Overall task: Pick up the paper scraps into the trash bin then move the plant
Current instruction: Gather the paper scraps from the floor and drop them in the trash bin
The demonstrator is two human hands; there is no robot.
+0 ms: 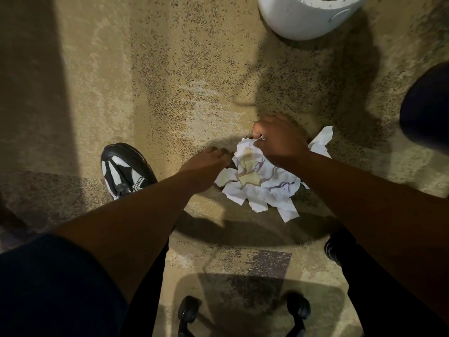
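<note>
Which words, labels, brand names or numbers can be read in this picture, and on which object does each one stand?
None can be read.
White pot: one pale curved mark, no letters legible.
Shoe: black and white pattern only, no readable brand.
Paper scraps: faint lines on some pieces, too blurred to read.
Both the left hand and the right hand cover part of the pile.
</note>
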